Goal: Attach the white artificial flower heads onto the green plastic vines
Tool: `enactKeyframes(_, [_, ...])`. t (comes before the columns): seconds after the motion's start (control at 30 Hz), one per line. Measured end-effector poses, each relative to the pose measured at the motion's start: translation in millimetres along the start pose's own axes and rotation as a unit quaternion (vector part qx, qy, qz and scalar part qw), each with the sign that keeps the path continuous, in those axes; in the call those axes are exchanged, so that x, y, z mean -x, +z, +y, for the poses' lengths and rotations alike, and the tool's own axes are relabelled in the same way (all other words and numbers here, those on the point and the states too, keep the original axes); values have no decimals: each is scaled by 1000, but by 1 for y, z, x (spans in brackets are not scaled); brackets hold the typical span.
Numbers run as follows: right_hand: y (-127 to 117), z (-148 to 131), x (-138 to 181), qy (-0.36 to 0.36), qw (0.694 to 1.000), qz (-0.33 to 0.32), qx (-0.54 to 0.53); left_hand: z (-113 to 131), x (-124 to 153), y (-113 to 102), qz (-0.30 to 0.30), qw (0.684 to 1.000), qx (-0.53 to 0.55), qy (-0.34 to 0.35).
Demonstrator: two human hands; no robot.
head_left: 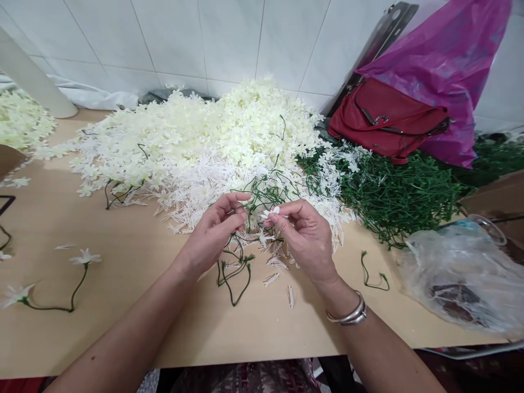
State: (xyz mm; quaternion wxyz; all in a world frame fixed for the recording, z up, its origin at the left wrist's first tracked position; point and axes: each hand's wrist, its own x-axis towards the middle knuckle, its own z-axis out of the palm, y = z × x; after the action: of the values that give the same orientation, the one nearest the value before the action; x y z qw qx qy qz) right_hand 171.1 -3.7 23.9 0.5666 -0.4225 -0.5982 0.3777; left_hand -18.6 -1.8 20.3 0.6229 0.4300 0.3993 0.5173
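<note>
Between the thumb and fingers of my right hand [309,234] is a small white artificial flower [271,213], pinched at its edge. My left hand [216,226] is just to the left, its thumb and fingers curled close together; what lies between them, if anything, is too small to make out. Dark green plastic stems [235,292] lie on the table under and beside my left hand. Behind both hands, more green stems [264,188] rest on a heap of thin white stamens [200,180]. A few stamens [290,296] are scattered in front of the hands.
A big pile of cream-white flower heads [229,120] runs along the tiled wall. Green stems [401,191] are heaped at right, below a red handbag [388,117] and purple bag [446,60]. A clear plastic bag [462,273] sits far right; a two-flowered stem [71,309] lies left.
</note>
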Motion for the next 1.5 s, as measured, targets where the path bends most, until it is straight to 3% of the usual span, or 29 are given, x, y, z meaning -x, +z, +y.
enactKeyframes(0.13, [-3,1,-4,65,997,24,-27,-1,-2,-2,-13,999,47,-23])
enactKeyframes(0.37, [-7,7,-12,143,978,-31,-152,-1,-3,0,-34,999,-2,33])
enactKeyframes(0.67, [-3,2,-12,211,951,-78,-212,0,0,9,-17,998,4,57])
enactKeyframes(1.1, [-2,0,-10,210,956,-74,-193,3,-1,8,20,996,-72,49])
enactKeyframes(1.33, [0,7,-8,210,956,-84,-189,4,2,15,-28,996,-61,59])
enactKeyframes(1.5, [-3,3,-9,211,959,-47,-186,0,0,13,-25,995,-69,66])
